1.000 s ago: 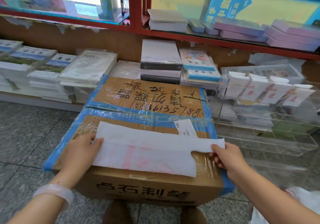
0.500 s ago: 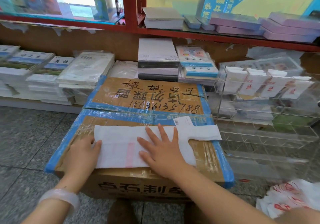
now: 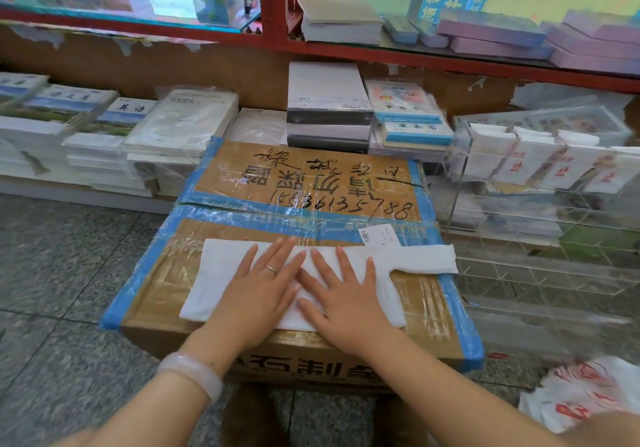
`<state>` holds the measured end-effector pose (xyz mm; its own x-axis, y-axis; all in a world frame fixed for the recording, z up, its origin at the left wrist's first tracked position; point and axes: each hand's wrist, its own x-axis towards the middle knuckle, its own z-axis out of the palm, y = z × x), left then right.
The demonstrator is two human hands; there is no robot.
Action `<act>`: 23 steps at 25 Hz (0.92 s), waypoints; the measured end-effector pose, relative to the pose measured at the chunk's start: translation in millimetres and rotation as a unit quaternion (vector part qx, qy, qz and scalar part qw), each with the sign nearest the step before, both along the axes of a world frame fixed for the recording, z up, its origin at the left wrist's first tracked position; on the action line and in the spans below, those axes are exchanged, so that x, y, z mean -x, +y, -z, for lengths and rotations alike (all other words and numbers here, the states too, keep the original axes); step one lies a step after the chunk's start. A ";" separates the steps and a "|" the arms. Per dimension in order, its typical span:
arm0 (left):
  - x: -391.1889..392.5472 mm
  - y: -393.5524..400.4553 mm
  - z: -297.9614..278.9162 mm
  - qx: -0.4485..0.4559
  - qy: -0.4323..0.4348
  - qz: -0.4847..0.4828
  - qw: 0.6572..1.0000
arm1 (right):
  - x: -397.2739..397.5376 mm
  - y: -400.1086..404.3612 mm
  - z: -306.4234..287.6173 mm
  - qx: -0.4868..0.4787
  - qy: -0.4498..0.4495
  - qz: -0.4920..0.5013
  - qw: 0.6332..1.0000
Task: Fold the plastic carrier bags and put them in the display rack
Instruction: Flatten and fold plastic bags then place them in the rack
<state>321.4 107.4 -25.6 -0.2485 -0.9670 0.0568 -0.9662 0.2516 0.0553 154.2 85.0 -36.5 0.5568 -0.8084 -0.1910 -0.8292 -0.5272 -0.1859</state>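
Bag [image 3: 221,273] lies flat on carton top [image 3: 429,311], long axis 9-to-3 o'clock, handle strip [image 3: 426,261] trailing toward 3. Left hand [image 3: 258,294] and right hand [image 3: 341,296] press side by side at its middle, fingers straight and spread, gripping nothing. Display rack [image 3: 460,169] stands at 2 o'clock, nearer the right hand. Judgement: next fold runs along the long axis.
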 end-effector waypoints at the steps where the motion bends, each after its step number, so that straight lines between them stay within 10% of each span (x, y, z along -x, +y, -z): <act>1: -1.9 -1.7 6.9 -0.026 0.000 -0.010 1.000 | 0.1 1.4 0.1 0.002 0.001 0.001 1.000; 9: -42.5 13.1 14.6 -0.098 0.001 -0.259 0.961 | 47.3 -3.6 3.9 0.002 0.039 0.082 0.996; 17: -55.7 17.1 3.8 -0.033 0.077 -0.309 0.947 | 129.7 -12.1 -25.5 0.023 0.114 0.198 0.973; 23: -74.0 31.2 -16.3 -0.048 0.278 -0.106 0.954 | 113.7 11.1 -26.9 0.101 0.020 -0.130 0.986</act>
<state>395.3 138.6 -9.3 -0.0049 -0.9995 0.0314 -0.8096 0.0223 0.5866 40.5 96.1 -9.6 0.7450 -0.6637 -0.0665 -0.6663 -0.7453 -0.0262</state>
